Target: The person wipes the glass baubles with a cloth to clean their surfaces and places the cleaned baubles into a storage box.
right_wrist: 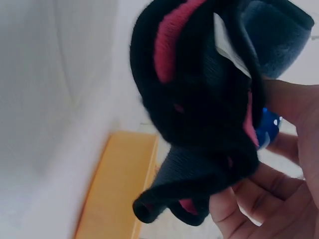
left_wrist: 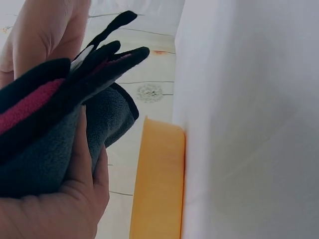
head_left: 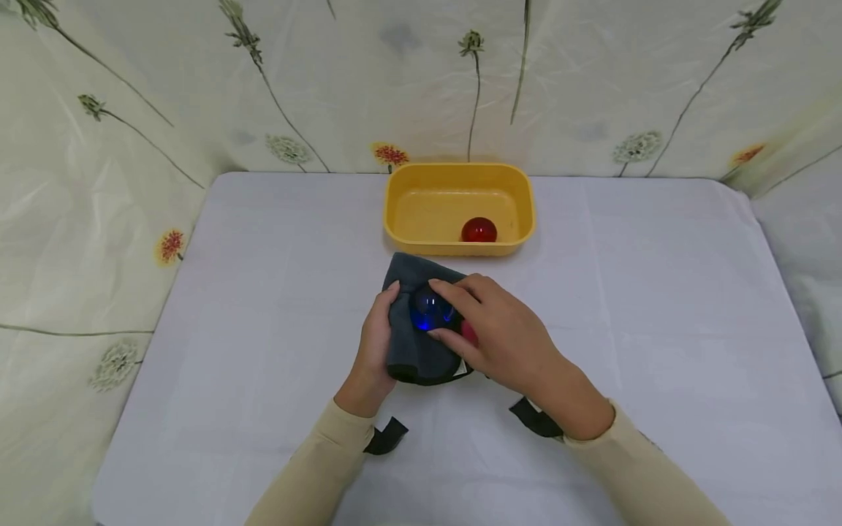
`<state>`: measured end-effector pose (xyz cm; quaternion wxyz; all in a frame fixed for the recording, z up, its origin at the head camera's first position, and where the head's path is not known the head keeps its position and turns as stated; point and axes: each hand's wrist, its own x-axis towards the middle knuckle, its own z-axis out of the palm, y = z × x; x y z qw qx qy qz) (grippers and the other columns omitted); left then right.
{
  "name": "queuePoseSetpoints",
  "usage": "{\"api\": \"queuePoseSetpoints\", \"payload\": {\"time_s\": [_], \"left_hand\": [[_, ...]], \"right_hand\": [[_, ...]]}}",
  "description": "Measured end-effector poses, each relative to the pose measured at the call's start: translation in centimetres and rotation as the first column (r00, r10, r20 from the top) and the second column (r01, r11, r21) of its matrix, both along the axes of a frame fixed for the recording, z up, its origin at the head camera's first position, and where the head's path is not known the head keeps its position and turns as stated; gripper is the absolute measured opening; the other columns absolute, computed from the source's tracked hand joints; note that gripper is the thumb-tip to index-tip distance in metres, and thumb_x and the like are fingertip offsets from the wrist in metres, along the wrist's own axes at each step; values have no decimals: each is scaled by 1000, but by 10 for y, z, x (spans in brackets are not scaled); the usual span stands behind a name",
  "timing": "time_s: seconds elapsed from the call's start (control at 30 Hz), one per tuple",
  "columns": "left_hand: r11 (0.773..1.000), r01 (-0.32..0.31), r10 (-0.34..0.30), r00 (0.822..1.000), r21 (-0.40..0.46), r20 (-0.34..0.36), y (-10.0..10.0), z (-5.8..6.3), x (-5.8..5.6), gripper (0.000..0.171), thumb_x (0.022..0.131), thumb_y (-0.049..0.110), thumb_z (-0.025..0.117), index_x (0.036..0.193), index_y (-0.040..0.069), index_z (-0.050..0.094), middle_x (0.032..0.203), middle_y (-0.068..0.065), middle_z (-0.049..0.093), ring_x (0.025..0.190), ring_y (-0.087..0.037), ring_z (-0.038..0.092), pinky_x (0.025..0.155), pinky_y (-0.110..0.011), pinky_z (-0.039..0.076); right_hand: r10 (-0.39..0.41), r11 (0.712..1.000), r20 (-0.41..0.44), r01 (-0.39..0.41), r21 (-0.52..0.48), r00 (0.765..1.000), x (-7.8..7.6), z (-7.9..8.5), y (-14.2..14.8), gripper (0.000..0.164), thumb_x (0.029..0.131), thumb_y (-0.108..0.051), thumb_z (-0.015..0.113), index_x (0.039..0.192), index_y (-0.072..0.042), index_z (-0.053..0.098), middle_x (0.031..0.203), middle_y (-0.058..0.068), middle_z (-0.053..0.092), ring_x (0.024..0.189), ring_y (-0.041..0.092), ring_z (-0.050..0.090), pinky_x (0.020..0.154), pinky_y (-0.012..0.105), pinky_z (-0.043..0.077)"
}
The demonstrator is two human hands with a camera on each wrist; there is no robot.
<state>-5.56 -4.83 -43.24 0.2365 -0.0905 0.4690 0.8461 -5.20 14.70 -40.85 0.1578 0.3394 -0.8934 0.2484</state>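
Observation:
A clear blue ball rests against a folded grey-blue cloth with black edging and a pink inner side. My right hand pinches the ball between thumb and fingers. On the cloth's left side my left hand grips the bundle, its fingers passing underneath. The left wrist view shows the cloth lying in the left palm. In the right wrist view the cloth's folds hide most of the ball. Both hands are above the table, just in front of a yellow tub.
The yellow tub stands at the table's back edge with a red ball inside, near its front wall. A white cloth covers the table. Behind hangs a flower-patterned curtain. Black straps hang at both wrists.

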Motion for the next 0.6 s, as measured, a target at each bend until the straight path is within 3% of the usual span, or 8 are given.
{"api": "queuePoseSetpoints", "payload": {"time_s": [0.17,0.43,0.53,0.6], "left_hand": [[1000,-15,15,1000,16,-15,3,1,0,58,108,49,33,154,13,35,132,-5,49,114,-17,52,95,-30,48],[1000,-26,26,1000,4,6,4,2,-1,57,108,49,35,151,12,37,129,-4,49,111,-17,51,93,-30,48],[1000,-27,27,1000,2,4,4,2,-1,57,108,49,34,151,12,37,129,-4,49,111,-17,51,93,-30,48],[1000,-29,29,1000,7,-5,4,3,-1,57,108,50,34,152,13,35,132,-4,48,114,-17,50,95,-31,47]], "right_hand": [[-58,997,-7,58,-43,998,0,-5,-2,70,84,-39,89,136,0,64,112,16,65,100,28,61,85,40,59],[-127,986,-6,126,-110,992,-2,-9,-6,56,89,-45,82,113,4,69,95,11,62,92,27,56,76,38,54],[-139,983,17,140,-119,990,0,-11,-7,55,88,-42,83,114,4,68,99,13,64,94,28,59,81,39,56],[-135,984,35,138,-110,990,1,-13,-8,63,87,-41,85,126,4,64,107,15,66,99,29,60,86,41,56]]}}
